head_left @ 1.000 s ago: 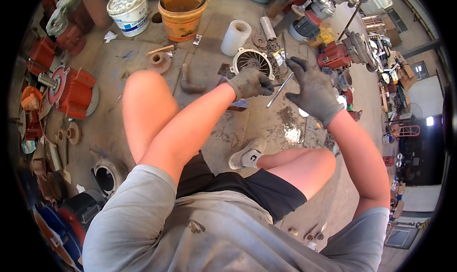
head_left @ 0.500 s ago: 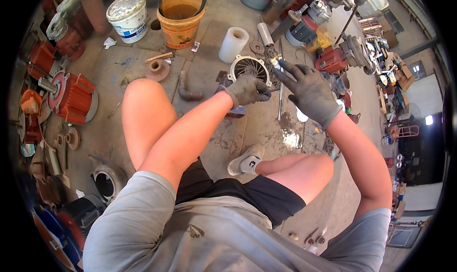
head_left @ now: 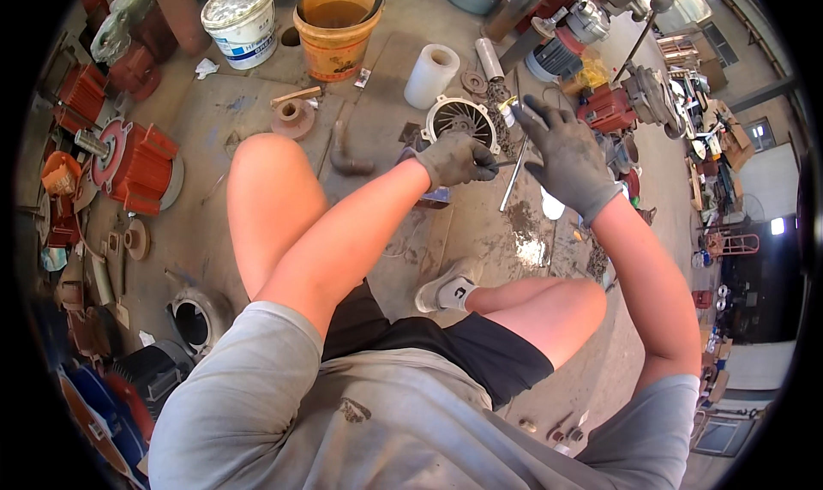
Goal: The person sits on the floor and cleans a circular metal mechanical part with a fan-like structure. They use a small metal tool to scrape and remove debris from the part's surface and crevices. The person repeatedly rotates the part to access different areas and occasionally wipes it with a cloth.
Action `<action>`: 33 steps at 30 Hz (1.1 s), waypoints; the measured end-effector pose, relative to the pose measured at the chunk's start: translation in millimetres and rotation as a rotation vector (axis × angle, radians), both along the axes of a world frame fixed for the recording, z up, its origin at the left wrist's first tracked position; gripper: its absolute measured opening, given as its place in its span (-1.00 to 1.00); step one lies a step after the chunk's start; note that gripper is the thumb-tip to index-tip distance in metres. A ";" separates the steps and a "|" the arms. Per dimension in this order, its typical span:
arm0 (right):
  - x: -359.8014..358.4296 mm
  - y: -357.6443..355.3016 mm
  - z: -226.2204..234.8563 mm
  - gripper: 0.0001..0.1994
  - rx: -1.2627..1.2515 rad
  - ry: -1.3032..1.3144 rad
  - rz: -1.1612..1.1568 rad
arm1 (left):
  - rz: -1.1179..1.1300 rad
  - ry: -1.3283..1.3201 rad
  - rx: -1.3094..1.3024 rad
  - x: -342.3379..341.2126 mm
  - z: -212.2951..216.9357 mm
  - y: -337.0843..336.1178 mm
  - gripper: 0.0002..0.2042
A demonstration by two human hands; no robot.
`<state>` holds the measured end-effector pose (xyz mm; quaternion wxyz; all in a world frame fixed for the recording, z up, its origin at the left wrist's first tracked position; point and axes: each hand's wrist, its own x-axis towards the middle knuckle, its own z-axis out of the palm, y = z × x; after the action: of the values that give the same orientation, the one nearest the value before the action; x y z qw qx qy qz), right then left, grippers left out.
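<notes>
While our grey-gloved left hand [head_left: 461, 160] gripped a thin dark bar [head_left: 507, 163], our grey-gloved right hand [head_left: 569, 157] spread wide beside a slim silver metal rod [head_left: 512, 185].

Head cam, left of two head-worn fisheyes, upright, faces down. Shirt [head_left: 411, 421] nearest, fills 6 o'clock. Left hand [head_left: 456, 160] farther out toward 1, right hand [head_left: 573, 162] toward 2. Floor [head_left: 390, 233] mid-frame. Orange bucket [head_left: 337, 53] beyond, 11 o'clock; dark opening [head_left: 763, 293] far off, 3 o'clock. Edges bend rimward.

Dark grey gloved hands [head_left: 576, 166]; rod [head_left: 510, 186] apparently silver.
</notes>
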<state>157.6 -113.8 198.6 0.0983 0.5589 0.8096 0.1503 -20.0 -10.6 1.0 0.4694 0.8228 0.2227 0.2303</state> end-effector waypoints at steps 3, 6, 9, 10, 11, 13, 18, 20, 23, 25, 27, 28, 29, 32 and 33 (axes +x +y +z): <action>-32.0 -6.8 7.4 -0.27 -0.143 0.063 -0.240 | 0.029 -0.002 0.021 -2.6 -0.7 0.5 -0.81; -33.8 0.3 -0.4 -0.32 -0.067 0.157 -0.583 | -0.023 -0.085 0.119 1.9 -1.4 1.0 -0.84; -24.1 -2.6 11.5 -0.33 -0.077 0.141 -0.415 | 0.002 -0.117 0.044 4.2 -9.0 2.1 -0.85; -13.2 -5.6 5.8 -0.35 -0.033 0.028 -0.205 | -0.010 -0.122 0.048 5.0 -11.2 2.4 -0.85; -5.6 -3.9 3.0 -0.34 0.050 -0.054 -0.021 | -0.006 -0.127 0.123 4.7 -13.1 5.7 -0.83; 0.4 -8.1 2.4 -0.29 0.187 -0.201 0.328 | -0.009 -0.067 0.051 9.1 -14.6 3.4 -0.82; 1.1 3.6 -11.4 -0.33 0.130 -0.295 0.631 | -0.029 -0.172 0.267 13.2 -49.5 29.9 -0.72; 11.5 10.9 -20.6 -0.50 0.203 -0.260 0.686 | -0.024 -0.135 0.277 16.8 -44.5 19.3 -0.69; -4.0 16.3 3.0 -0.42 0.065 -0.271 0.704 | -0.033 -0.047 0.098 9.7 -24.3 13.1 -0.68; -4.8 21.5 -1.0 -0.67 -0.024 -0.335 0.473 | -0.021 0.020 0.087 8.8 -10.7 9.7 -0.70; -13.5 22.9 -8.2 -0.62 -0.191 -0.389 0.015 | 0.035 0.118 0.134 6.6 -0.6 3.3 -0.73; -8.8 31.0 -20.2 -0.39 -0.195 -0.356 -0.061 | 0.040 0.108 0.081 6.0 0.3 2.3 -0.73; -9.0 30.6 -26.2 -0.36 -0.324 -0.046 -0.303 | 0.043 0.097 0.029 5.4 2.2 1.2 -0.72; -2.0 29.9 -43.9 -0.32 -0.555 0.754 -0.823 | 0.041 0.050 -0.001 7.9 -3.3 0.8 -0.73; 0.8 26.8 -38.8 -0.30 -0.506 0.764 -0.802 | 0.041 0.038 0.014 8.8 -4.9 2.2 -0.74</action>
<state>158.4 -87.0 159.9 -0.0205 0.7940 0.5246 -0.3066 -11.2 -8.3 -3.9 0.4546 0.8254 0.2469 0.2259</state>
